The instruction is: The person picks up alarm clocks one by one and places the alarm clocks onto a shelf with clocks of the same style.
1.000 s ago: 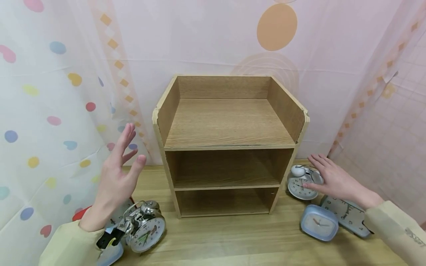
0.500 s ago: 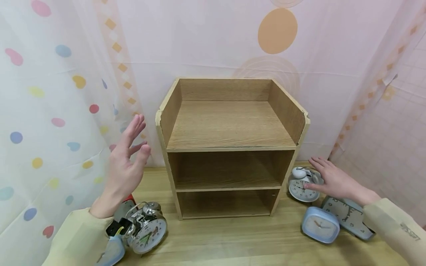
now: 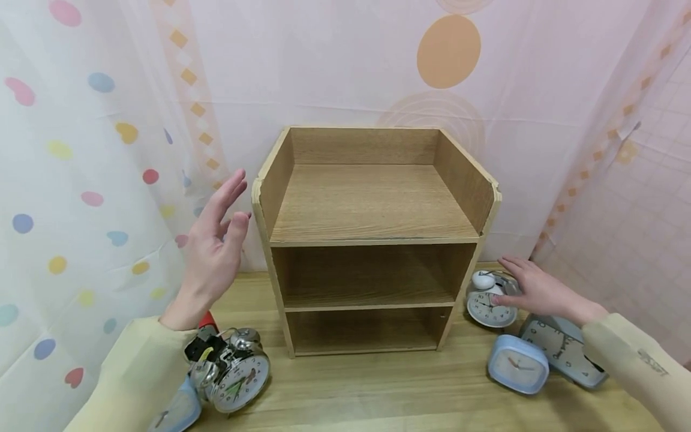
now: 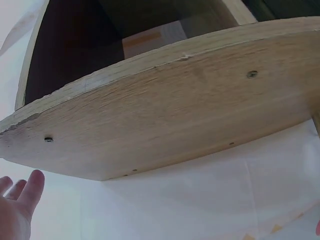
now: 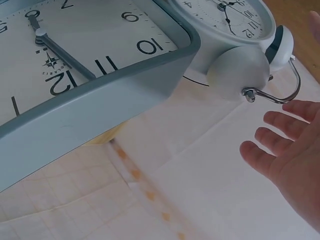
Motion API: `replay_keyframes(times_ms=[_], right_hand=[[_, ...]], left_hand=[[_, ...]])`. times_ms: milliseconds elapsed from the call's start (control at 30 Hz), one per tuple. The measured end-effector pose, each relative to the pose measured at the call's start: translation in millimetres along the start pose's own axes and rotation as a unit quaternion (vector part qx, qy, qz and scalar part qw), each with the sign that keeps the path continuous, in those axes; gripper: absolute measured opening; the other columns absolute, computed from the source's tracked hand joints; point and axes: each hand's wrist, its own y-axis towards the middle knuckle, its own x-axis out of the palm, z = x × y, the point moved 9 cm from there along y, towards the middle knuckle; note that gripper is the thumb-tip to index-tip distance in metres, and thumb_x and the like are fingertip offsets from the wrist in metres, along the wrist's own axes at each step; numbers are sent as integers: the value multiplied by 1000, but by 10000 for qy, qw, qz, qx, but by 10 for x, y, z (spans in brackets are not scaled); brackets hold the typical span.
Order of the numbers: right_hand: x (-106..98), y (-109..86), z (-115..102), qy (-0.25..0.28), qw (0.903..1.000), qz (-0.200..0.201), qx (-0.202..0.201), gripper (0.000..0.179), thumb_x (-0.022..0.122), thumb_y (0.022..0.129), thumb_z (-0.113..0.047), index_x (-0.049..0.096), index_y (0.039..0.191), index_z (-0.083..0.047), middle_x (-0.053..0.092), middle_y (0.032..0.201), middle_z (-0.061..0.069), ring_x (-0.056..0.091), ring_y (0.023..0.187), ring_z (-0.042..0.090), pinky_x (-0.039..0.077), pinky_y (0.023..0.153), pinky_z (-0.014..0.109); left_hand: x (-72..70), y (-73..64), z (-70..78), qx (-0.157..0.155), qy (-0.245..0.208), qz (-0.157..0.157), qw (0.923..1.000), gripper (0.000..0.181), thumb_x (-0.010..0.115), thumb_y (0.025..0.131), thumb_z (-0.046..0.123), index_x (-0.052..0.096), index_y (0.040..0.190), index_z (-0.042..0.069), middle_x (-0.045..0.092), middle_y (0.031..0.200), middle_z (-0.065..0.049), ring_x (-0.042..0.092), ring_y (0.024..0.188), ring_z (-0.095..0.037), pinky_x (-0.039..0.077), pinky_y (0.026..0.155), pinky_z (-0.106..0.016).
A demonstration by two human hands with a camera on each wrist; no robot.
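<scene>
My left hand (image 3: 213,255) is raised beside the left side of a small wooden shelf unit (image 3: 372,201), fingers extended, thumb apart, holding nothing. In the left wrist view its fingertips (image 4: 32,187) are apart from the unit's side panel (image 4: 165,115). To the right of the unit, my right hand (image 3: 547,292) hovers with spread fingers by a white twin-bell alarm clock (image 3: 490,309). The right wrist view shows its fingers close to that clock's wire handle (image 5: 280,97); whether they touch, I cannot tell. A larger grey-blue clock (image 3: 564,354) lies under my right forearm.
A small light-blue clock (image 3: 518,364) sits in front of the grey-blue one. Below my left wrist are a silver twin-bell alarm clock (image 3: 241,382), another light-blue clock (image 3: 180,409) and a partly hidden red object (image 3: 207,321). A patterned curtain (image 3: 345,66) hangs behind.
My left hand has risen and moved right, closer to the shelf unit, uncovering more of the red object. The right hand has barely moved by the white alarm clock. The view has shifted slightly.
</scene>
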Motion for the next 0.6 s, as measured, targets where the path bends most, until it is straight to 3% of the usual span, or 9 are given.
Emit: replay_keyframes(times_ms=[233,600], right_hand=[[20,42,10,166,9998,-92,3,98,85,85,-45,43,148,18,45,151,44,45,136,64,40,112,75],[94,152,40,328,9991,-255,14,100,88,83,-42,43,147,19,50,146,45,52,133,62,46,109,71]], left_hand=[[82,106,-32,-113,-286,-100,9995,47,52,111,32,53,155,15,53,161,-13,51,144,2,45,112,-8],[65,160,-36,-117,-199,76,9997,42,50,112,24,57,150,9,55,158,-16,54,140,5,41,117,-11]])
